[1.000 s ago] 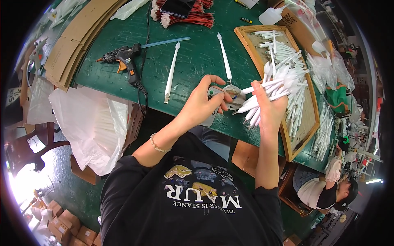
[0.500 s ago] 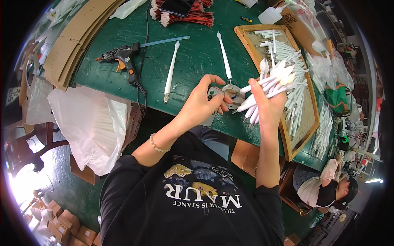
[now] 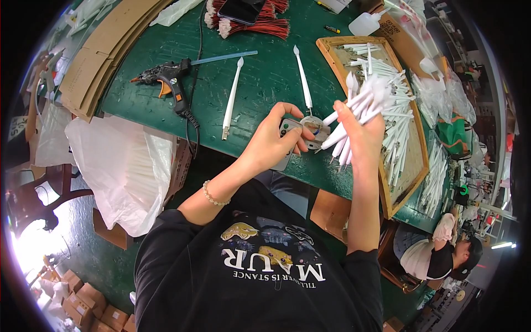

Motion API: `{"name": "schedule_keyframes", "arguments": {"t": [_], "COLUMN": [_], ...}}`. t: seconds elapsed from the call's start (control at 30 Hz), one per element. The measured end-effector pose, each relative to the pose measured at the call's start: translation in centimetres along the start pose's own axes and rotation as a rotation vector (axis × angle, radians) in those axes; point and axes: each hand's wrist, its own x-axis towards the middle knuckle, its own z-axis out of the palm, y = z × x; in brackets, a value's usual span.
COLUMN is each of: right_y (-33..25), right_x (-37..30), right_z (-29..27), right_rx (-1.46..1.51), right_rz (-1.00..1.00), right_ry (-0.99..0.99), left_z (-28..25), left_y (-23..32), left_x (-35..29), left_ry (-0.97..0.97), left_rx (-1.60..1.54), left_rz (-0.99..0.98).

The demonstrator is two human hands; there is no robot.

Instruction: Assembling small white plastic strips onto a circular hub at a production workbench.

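Note:
My left hand (image 3: pixel 275 137) is curled round a slim grey remote control (image 3: pixel 284 161), with the thumb over its button face. A bunch of white electric taper candles (image 3: pixel 371 99) is gripped in my right hand (image 3: pixel 362 134); their flame-shaped tips point up and away and are smeared by motion. Between my hands, a small round metallic piece (image 3: pixel 315 134) rests on the table, partly hidden by my left fingers. One loose taper candle (image 3: pixel 303 80) lies just beyond it, and another taper candle (image 3: pixel 232 99) lies further left.
A wooden-framed tray (image 3: pixel 412 191) heaped with white candles stands to the right on the green table (image 3: pixel 271 72). At left lie a glue gun (image 3: pixel 166 77) and cardboard sheets (image 3: pixel 99 55). Red wire bundles (image 3: pixel 265 27) and a phone (image 3: pixel 241 10) are at the back. Another person (image 3: pixel 431 252) sits at right.
The candle bunch in my right hand has shifted slightly left and blurred. The warm glow at some of its tips no longer shows. My left hand stays in place.

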Motion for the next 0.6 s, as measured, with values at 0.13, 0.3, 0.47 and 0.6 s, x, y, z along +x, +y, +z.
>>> {"name": "schedule_keyframes", "arguments": {"t": [0.13,0.3,0.47,0.6], "right_y": [0.1,1.3,-0.4,-0.6], "right_x": [2.7,3.0,0.2,-0.9], "right_z": [0.1,-0.9,-1.0,-0.8], "right_rx": [0.076,0.087,0.185,0.283], "right_rz": [0.064,0.210,0.087,-0.030], "right_ry": [-0.162,-0.120,-0.074,-0.093], "left_z": [-0.1,-0.1,0.8,1.7], "left_y": [0.0,-0.2,0.7,0.3], "left_x": [-0.1,-0.3,-0.8,-1.1], "left_ry": [0.007,0.007,-0.064,-0.148], "left_rx": [-0.016,0.007,0.123,0.144], "left_rz": [0.020,0.039,0.063,0.139]}}
